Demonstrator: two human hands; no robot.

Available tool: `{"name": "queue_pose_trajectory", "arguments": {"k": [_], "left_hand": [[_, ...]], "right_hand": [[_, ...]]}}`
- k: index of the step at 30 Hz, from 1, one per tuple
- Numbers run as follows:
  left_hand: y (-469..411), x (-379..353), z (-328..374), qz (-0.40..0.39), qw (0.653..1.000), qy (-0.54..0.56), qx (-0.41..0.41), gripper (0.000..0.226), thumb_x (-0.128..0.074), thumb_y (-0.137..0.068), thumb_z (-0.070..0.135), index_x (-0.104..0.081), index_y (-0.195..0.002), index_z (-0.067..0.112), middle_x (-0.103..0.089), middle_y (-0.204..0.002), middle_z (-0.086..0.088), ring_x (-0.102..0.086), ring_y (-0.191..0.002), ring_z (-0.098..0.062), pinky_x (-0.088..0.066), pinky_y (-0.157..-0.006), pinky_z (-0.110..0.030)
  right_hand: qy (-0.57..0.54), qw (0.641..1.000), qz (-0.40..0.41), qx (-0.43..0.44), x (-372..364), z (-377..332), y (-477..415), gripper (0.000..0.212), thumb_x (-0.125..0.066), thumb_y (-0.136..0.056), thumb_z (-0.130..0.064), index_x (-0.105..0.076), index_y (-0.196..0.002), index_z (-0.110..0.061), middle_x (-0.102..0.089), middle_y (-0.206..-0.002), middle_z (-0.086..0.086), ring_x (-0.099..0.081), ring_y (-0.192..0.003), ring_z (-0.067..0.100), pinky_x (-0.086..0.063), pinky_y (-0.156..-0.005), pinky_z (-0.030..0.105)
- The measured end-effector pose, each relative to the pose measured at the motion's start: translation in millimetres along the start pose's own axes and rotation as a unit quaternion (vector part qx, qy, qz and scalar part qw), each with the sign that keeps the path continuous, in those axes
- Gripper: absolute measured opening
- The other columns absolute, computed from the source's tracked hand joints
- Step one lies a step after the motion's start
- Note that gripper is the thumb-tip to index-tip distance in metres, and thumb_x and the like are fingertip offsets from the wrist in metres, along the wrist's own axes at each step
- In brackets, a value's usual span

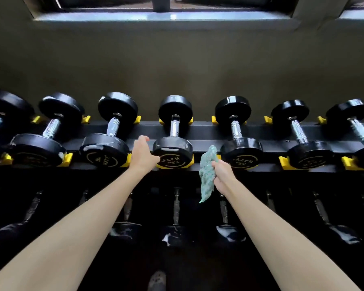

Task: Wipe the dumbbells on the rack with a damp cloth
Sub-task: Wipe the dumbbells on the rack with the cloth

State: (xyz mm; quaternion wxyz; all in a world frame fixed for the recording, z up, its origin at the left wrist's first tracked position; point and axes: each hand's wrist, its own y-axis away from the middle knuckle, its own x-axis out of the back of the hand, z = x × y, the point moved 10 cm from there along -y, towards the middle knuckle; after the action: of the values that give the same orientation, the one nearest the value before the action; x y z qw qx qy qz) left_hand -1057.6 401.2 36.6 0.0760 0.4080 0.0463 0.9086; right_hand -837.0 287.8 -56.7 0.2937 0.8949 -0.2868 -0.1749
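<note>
A black steel rack (200, 131) runs across beyond both grips, carrying a row of dumbbells (241, 153) with round black rubber heads and knurled chrome handles. The centre dumbbell (173, 148), between the grips, bears a yellow ring and upside-down lettering too blurred to read; the left grip (144, 153), fingers apart and loosely curved, lies against its near head. The right grip (223, 175) is clamped on a crumpled teal terry cloth (207, 173), just right of that head, near a yellow plastic cradle (191, 160).

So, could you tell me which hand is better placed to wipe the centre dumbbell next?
Right hand: it grips the cloth just beside the centre dumbbell. The left hand is beside it too, but holds nothing.
</note>
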Motion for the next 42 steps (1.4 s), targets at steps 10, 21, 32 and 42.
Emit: {"name": "queue_pose_trajectory", "arguments": {"k": [10,21,32,42], "left_hand": [[-59,-54,35,-0.152,0.910,-0.256,-0.289,0.074,-0.075,-0.067,0.029,-0.041,-0.131,0.014,-0.052,-0.114,-0.004,-0.050,-0.108,-0.024,-0.036,-0.093,-0.033],[-79,-31,11,-0.204,0.913,-0.167,-0.311,0.051,-0.079,-0.063,0.025,-0.050,-0.103,0.014,-0.055,-0.096,0.003,-0.050,-0.089,-0.017,-0.031,-0.069,-0.026],[-78,-28,3,-0.204,0.939,-0.127,-0.245,0.052,-0.081,-0.061,0.019,-0.048,-0.101,0.023,-0.058,-0.097,0.006,-0.056,-0.091,-0.017,-0.035,-0.073,-0.027],[-76,-37,9,-0.189,0.944,-0.140,-0.231,0.054,-0.080,-0.058,0.019,-0.047,-0.101,0.023,-0.058,-0.097,0.008,-0.053,-0.087,-0.016,-0.034,-0.072,-0.027]], "right_hand": [[-0.034,0.994,0.102,-0.015,-22,17,-36,0.026,-0.034,-0.098,-0.002,-0.056,-0.112,-0.008,-0.057,-0.122,0.021,-0.059,-0.104,0.033,-0.047,-0.094,0.043],[-0.003,0.994,0.102,-0.034,-37,20,-55,0.034,-0.037,-0.095,-0.001,-0.055,-0.124,-0.003,-0.059,-0.111,0.020,-0.057,-0.091,0.030,-0.045,-0.082,0.036],[-0.189,0.972,0.036,-0.137,-79,49,-71,0.026,-0.029,-0.099,-0.004,-0.054,-0.097,0.000,-0.059,-0.086,0.015,-0.057,-0.074,0.024,-0.047,-0.068,0.033],[-0.219,0.975,0.023,-0.007,-77,14,-51,0.036,-0.033,-0.097,-0.003,-0.050,-0.129,0.000,-0.060,-0.117,0.016,-0.061,-0.099,0.025,-0.046,-0.096,0.037]]}}
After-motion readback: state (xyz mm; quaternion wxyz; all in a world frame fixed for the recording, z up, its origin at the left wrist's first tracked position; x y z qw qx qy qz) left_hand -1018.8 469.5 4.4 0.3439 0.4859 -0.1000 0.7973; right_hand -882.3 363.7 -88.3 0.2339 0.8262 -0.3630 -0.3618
